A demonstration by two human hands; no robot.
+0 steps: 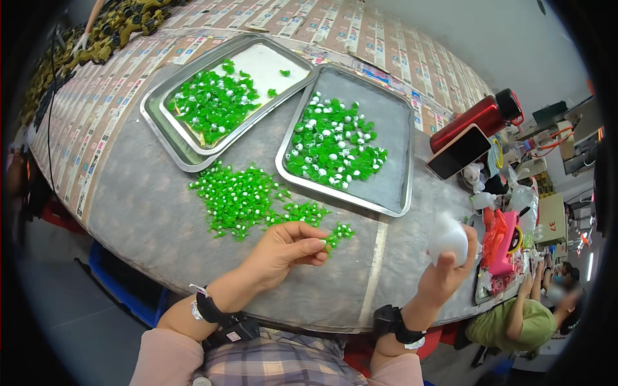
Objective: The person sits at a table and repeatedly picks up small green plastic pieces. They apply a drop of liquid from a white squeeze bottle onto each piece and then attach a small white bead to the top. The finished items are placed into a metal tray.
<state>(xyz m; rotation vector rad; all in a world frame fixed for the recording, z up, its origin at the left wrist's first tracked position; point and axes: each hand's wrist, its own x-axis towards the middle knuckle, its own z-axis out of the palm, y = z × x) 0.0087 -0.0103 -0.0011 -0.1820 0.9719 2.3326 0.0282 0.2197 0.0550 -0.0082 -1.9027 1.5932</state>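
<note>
Left hand (286, 248) pinching green piece (332, 242) from loose pile (248, 198); right hand (450, 267) clutching white lump (447, 238).

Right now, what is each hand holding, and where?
Left hand pinches a small green piece at its fingertips; right hand grips a white object from below.

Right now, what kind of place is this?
Probably a small factory workbench. Metal trays hold heaps of tiny green pieces, the left hand picks at a loose pile, and another worker sits nearby.
</note>
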